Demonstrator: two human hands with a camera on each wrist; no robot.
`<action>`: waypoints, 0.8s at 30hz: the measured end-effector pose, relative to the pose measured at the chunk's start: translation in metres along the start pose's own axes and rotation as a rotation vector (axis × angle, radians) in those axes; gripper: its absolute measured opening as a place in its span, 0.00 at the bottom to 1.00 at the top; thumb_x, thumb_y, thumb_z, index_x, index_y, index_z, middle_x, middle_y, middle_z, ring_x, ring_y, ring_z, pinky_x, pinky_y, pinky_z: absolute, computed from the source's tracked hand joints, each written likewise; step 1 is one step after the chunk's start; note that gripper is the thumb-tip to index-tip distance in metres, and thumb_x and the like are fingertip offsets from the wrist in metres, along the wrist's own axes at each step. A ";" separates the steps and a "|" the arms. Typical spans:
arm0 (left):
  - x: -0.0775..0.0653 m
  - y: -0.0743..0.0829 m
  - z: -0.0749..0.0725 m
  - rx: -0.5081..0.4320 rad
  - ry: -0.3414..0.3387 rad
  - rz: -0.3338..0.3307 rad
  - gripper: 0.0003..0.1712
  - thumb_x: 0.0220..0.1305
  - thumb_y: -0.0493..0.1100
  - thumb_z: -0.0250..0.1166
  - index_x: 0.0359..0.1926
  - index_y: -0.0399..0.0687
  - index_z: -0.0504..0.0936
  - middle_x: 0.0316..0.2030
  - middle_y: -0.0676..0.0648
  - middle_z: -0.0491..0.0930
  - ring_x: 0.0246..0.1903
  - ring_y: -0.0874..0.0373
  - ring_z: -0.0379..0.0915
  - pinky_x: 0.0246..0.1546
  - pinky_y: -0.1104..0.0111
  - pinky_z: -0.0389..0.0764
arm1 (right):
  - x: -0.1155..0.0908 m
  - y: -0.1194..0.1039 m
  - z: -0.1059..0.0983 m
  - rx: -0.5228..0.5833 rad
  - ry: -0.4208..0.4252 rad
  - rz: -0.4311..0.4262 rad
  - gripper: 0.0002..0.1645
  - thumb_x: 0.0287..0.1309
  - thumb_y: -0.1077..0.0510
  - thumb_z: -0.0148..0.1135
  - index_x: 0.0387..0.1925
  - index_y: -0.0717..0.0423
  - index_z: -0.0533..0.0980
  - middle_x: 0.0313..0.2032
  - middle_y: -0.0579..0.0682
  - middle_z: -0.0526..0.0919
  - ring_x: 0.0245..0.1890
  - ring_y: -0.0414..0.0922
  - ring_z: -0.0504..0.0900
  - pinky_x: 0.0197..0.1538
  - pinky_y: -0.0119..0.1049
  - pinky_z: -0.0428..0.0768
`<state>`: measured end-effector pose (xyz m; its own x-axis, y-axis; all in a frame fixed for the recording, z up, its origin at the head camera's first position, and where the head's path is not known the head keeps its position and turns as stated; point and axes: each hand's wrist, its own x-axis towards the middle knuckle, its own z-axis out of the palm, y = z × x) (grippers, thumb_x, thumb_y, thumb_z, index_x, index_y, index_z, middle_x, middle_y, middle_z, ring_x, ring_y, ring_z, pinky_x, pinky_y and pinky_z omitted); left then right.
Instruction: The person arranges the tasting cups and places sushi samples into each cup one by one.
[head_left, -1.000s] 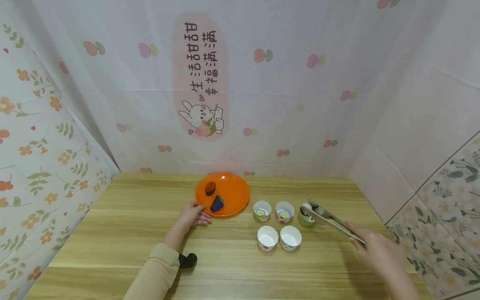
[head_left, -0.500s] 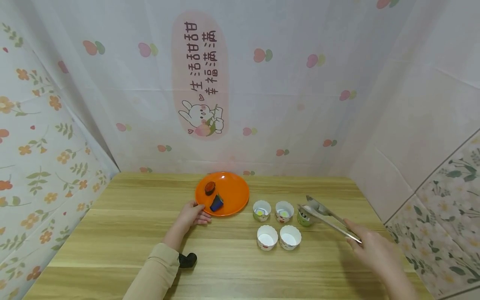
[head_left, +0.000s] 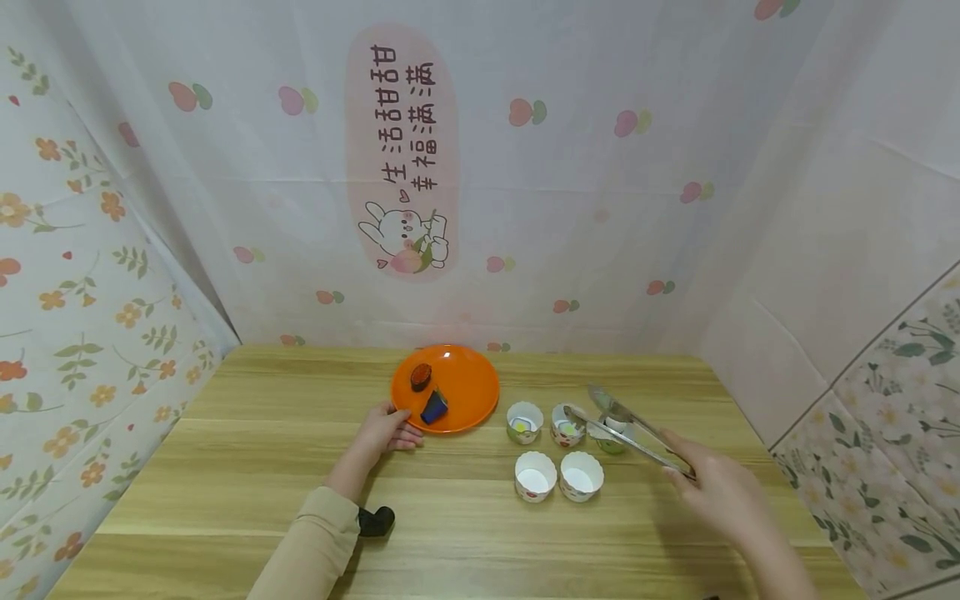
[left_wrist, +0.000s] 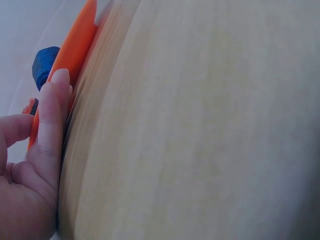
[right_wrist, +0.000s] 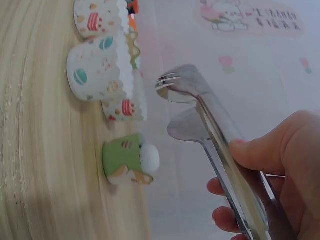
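In the head view my left hand [head_left: 381, 433] grips the near-left edge of an orange plate [head_left: 478, 383], thumb over the rim and fingers below it. On the plate lie a roe-topped sushi piece [head_left: 421, 377] and a dark blue piece [head_left: 433, 407]. My right hand [head_left: 723, 487] holds metal tongs [right_wrist: 220, 125], one tip slotted like a fork. The tong ends are spread, with nothing between them in the right wrist view. Near them stands a green paper cup [right_wrist: 120, 157] with a white rounded thing [right_wrist: 150, 159] in its mouth.
Left of the green cup stand two scalloped paper cups, one [head_left: 524, 423] with something yellow inside and another [head_left: 568, 427] partly behind the tongs. Two white-lined cups [head_left: 535, 477] stand in front. Printed curtains rise behind the wooden table [head_left: 465, 542] and on both sides.
My right hand and the tongs have moved left and slightly up, away from the white thing, which stays in the green cup. The left hand and plate have not moved.
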<state>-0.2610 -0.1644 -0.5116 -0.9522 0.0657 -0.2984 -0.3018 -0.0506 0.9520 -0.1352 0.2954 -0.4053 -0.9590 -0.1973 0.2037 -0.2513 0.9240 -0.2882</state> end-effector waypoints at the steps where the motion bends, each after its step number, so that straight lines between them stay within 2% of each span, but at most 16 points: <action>1: 0.000 0.000 0.000 -0.002 0.001 0.000 0.11 0.73 0.37 0.48 0.48 0.29 0.64 0.22 0.39 0.81 0.19 0.54 0.81 0.21 0.67 0.83 | 0.002 -0.002 0.001 -0.003 0.004 -0.009 0.32 0.59 0.54 0.65 0.64 0.59 0.69 0.54 0.65 0.77 0.40 0.60 0.82 0.35 0.59 0.79; 6: 0.000 0.000 0.000 0.003 0.002 0.001 0.11 0.73 0.37 0.48 0.48 0.30 0.65 0.22 0.39 0.81 0.19 0.54 0.81 0.22 0.67 0.83 | 0.009 -0.015 0.005 -0.010 0.021 -0.045 0.33 0.57 0.55 0.66 0.64 0.58 0.69 0.53 0.63 0.78 0.30 0.47 0.81 0.26 0.44 0.77; 10: 0.000 0.000 0.000 0.008 0.002 0.008 0.11 0.73 0.37 0.48 0.48 0.29 0.65 0.23 0.39 0.82 0.20 0.53 0.81 0.22 0.67 0.83 | 0.016 -0.025 0.007 -0.022 0.043 -0.089 0.33 0.56 0.56 0.68 0.63 0.58 0.70 0.50 0.60 0.80 0.25 0.39 0.75 0.23 0.39 0.74; 13: 0.000 0.000 0.000 0.004 0.002 0.011 0.11 0.73 0.36 0.48 0.48 0.29 0.65 0.23 0.39 0.82 0.20 0.53 0.81 0.22 0.67 0.83 | 0.022 -0.032 0.009 -0.025 0.054 -0.115 0.34 0.55 0.55 0.69 0.63 0.57 0.71 0.47 0.57 0.82 0.22 0.38 0.72 0.21 0.37 0.71; 20: 0.001 0.000 0.000 0.006 -0.001 0.009 0.11 0.73 0.36 0.48 0.48 0.30 0.65 0.23 0.39 0.81 0.20 0.52 0.81 0.22 0.66 0.83 | 0.034 -0.047 0.014 -0.031 0.064 -0.174 0.33 0.54 0.55 0.69 0.62 0.56 0.72 0.52 0.59 0.80 0.22 0.38 0.74 0.16 0.30 0.65; 23: 0.000 -0.001 0.000 0.008 0.000 0.010 0.11 0.73 0.36 0.48 0.48 0.30 0.65 0.22 0.39 0.81 0.20 0.53 0.81 0.22 0.66 0.83 | 0.038 -0.051 0.015 -0.013 0.049 -0.185 0.33 0.54 0.56 0.69 0.63 0.55 0.71 0.51 0.58 0.81 0.19 0.35 0.69 0.14 0.29 0.62; 24: 0.000 -0.001 0.000 0.009 0.001 0.009 0.11 0.73 0.36 0.48 0.48 0.30 0.65 0.22 0.39 0.81 0.20 0.53 0.81 0.22 0.66 0.83 | 0.039 -0.052 0.016 -0.009 0.047 -0.191 0.33 0.54 0.56 0.69 0.63 0.56 0.71 0.51 0.58 0.81 0.20 0.36 0.72 0.15 0.30 0.64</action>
<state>-0.2612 -0.1645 -0.5125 -0.9550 0.0645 -0.2894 -0.2923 -0.0427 0.9554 -0.1616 0.2345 -0.3971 -0.8866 -0.3543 0.2973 -0.4269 0.8742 -0.2314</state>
